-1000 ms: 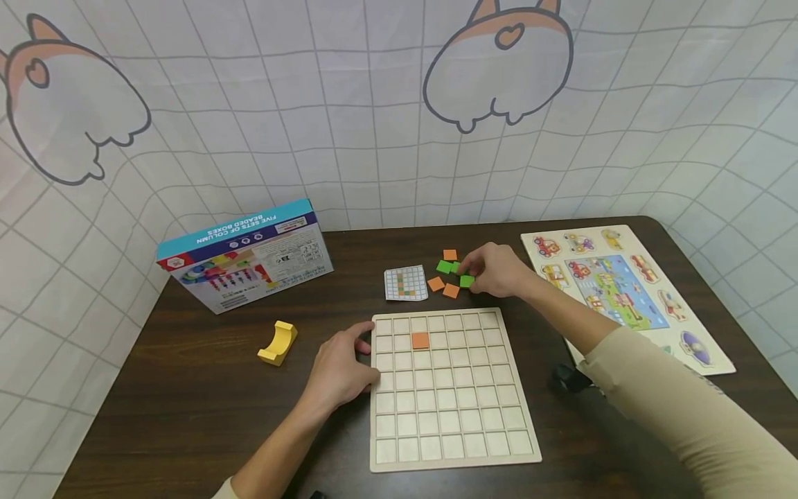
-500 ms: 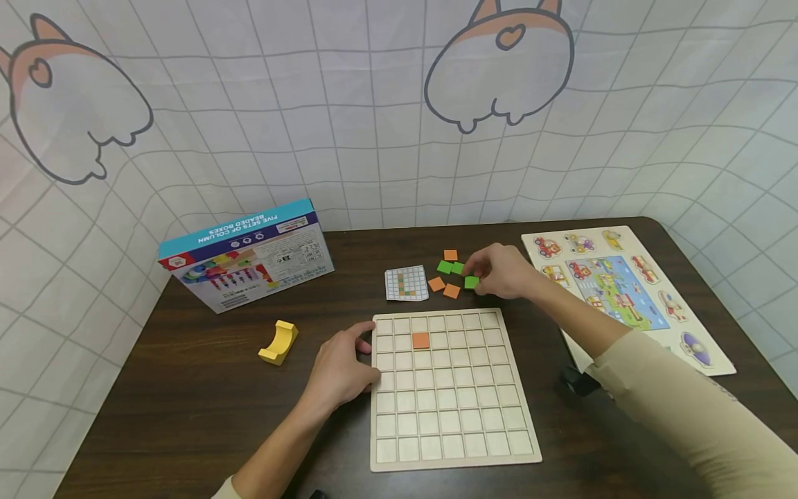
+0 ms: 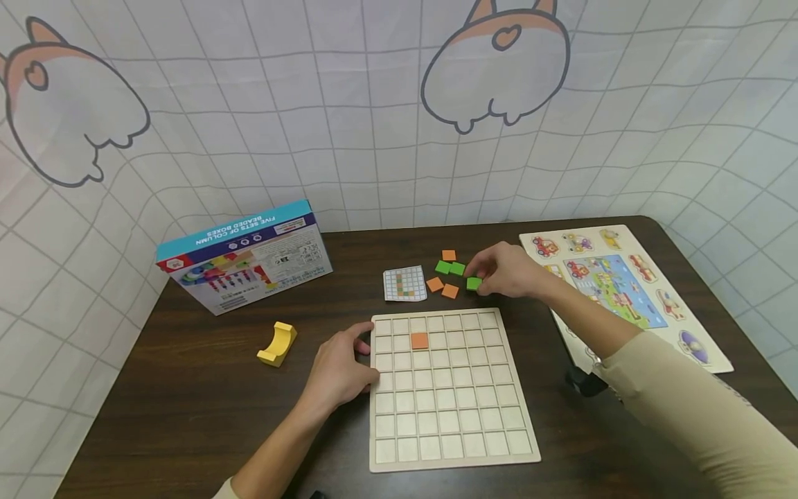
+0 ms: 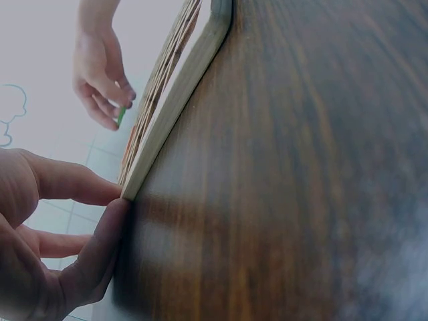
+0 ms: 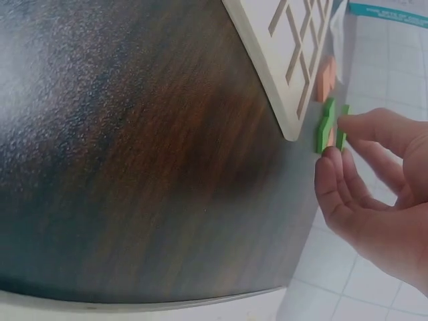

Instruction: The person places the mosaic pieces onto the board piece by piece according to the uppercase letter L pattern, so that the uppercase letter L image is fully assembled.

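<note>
My left hand [image 3: 339, 371] rests its thumb and fingertips against the left edge of a wooden grid board [image 3: 436, 398]. In the left wrist view, the fingertips [image 4: 110, 194] meet the board's side close above the table. One orange tile [image 3: 420, 340] sits in a cell of the second row. Beyond the far right corner, my right hand [image 3: 508, 270] pinches a green square tile [image 3: 474, 284] between thumb and fingers. The right wrist view has that tile [image 5: 343, 127] edge-on at the fingertips. Several loose tiles lie beside it, including green [image 3: 457, 269] and orange [image 3: 450, 291] ones.
A pattern card [image 3: 405, 283] with a coloured grid lies behind the board. At the back left stands a cardboard toy box [image 3: 249, 256]; a yellow curved block [image 3: 278, 344] is nearer. A picture puzzle board [image 3: 673, 339] lies to the right, partly under the right forearm.
My right hand has shifted slightly right with the green tile, away from the other loose tiles. The left hand has stayed at the board's edge.
</note>
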Tool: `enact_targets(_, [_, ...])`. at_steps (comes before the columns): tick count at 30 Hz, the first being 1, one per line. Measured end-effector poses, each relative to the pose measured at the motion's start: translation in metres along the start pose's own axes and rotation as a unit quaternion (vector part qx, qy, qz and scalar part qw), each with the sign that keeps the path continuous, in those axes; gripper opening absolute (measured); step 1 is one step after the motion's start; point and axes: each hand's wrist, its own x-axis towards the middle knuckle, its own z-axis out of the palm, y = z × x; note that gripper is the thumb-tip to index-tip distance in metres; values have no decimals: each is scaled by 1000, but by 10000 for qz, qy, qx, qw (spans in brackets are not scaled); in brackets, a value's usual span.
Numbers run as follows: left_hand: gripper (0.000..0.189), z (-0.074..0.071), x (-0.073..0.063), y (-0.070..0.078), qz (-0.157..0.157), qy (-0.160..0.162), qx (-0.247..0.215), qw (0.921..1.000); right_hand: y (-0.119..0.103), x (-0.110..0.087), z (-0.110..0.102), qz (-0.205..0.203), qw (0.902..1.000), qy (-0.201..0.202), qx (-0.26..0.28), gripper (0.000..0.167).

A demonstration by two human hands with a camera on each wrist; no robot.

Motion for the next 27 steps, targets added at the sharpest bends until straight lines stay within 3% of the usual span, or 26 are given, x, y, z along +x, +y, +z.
enact_targets(27, [79, 2, 2, -2, -5, 11, -45, 10000, -13, -14, 5, -272, 9994, -184, 124, 29])
